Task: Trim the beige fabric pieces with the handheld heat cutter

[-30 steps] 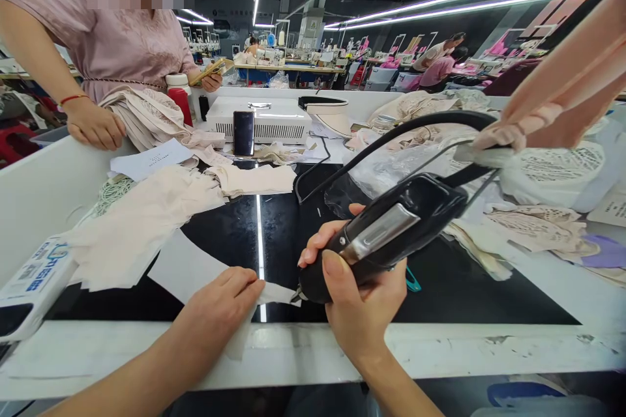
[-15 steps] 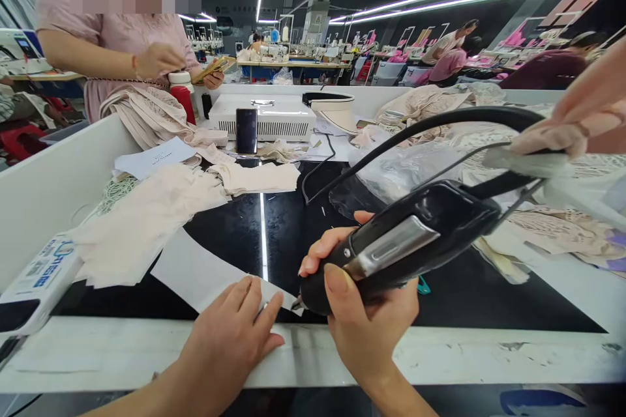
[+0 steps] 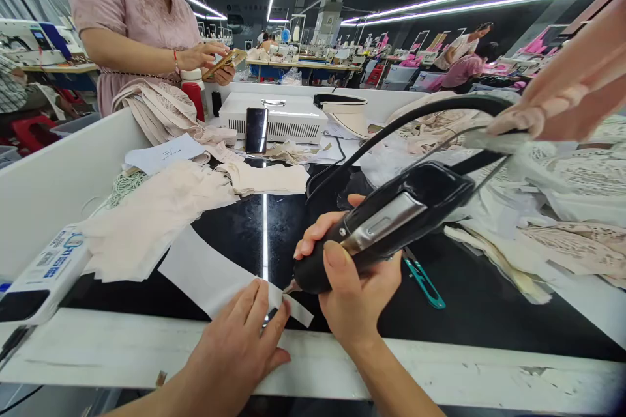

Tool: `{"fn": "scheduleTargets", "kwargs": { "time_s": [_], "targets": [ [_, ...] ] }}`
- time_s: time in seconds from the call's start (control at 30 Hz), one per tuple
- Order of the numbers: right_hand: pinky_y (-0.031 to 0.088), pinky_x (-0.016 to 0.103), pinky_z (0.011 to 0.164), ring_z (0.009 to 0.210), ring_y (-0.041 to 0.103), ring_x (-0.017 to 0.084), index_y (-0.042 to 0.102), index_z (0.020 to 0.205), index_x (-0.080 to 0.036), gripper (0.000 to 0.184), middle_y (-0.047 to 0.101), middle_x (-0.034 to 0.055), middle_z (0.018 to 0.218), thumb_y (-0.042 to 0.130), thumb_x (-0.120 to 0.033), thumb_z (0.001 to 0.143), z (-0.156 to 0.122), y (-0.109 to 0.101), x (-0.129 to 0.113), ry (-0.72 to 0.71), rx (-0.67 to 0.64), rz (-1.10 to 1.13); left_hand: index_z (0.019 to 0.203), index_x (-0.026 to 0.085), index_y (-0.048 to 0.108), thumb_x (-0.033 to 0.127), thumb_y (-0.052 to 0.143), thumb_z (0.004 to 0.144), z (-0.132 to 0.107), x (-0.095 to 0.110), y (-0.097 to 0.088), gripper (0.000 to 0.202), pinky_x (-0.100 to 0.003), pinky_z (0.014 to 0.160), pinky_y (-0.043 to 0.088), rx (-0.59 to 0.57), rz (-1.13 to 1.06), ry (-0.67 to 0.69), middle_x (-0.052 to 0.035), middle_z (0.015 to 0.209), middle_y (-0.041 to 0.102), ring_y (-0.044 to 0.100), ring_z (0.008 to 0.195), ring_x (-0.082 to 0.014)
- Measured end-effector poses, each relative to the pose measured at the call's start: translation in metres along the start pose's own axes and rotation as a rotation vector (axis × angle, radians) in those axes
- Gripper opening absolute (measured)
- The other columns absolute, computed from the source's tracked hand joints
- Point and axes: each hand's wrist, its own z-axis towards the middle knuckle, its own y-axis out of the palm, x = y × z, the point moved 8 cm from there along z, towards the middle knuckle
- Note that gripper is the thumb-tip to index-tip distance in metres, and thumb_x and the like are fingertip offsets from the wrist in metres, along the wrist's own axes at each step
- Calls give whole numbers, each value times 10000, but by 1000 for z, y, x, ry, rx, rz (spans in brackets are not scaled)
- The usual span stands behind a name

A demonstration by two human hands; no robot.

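Note:
A pale piece of cloth or paper [image 3: 200, 270], narrowing toward its right end, lies on the black table surface. My left hand [image 3: 249, 326] rests flat on its lower edge with fingers extended, gripping nothing. My right hand [image 3: 352, 287] is wrapped around a black corded power tool [image 3: 386, 221] with a silver lever on its side. The tool's small metal tip [image 3: 292, 287] touches the pale piece beside my left fingertips, where the narrow end bends or parts; I cannot tell which. Teal thread snips [image 3: 424, 280] lie right of my right hand.
Beige fabric pieces [image 3: 161, 215] are piled left, lace pieces [image 3: 577, 234] right. A white vented box [image 3: 274, 120] and a phone [image 3: 257, 130] stand behind. Another person's blurred hand [image 3: 523, 114] is by the cable [image 3: 430, 107]. A person in pink [image 3: 141, 32] holds a phone opposite.
The tool and my right hand have shifted slightly left, with the tip now further in from the piece's narrow end. More of the snips shows. The view has turned slightly.

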Motion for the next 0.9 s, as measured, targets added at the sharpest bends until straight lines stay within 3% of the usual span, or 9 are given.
{"fn": "scheduleTargets", "kwargs": {
  "time_s": [0.3,0.53,0.9],
  "targets": [
    [541,270,539,587,609,108,561,1058,-277,246,640,-51,813,685,-195,862,1,3,5,5,-34,-20,1306,150,554,596,705,838,-3,-1,-1,664,-387,897,583,69,-25,7,-181,1215,692,683,1116,-323],
    [529,247,521,564,594,96,555,1048,-282,281,654,-63,795,704,-185,830,4,14,12,19,-40,18,1311,142,545,575,737,821,-2,-1,3,681,-386,900,575,51,-33,7,-184,1211,688,685,1106,-325],
    [528,263,518,559,581,104,517,1084,-272,288,633,-56,792,691,-222,859,5,15,15,35,-71,-25,1332,144,528,483,478,1013,-2,1,3,468,-383,928,532,56,-16,-9,-154,1220,676,660,1138,-303]
  ]
}}
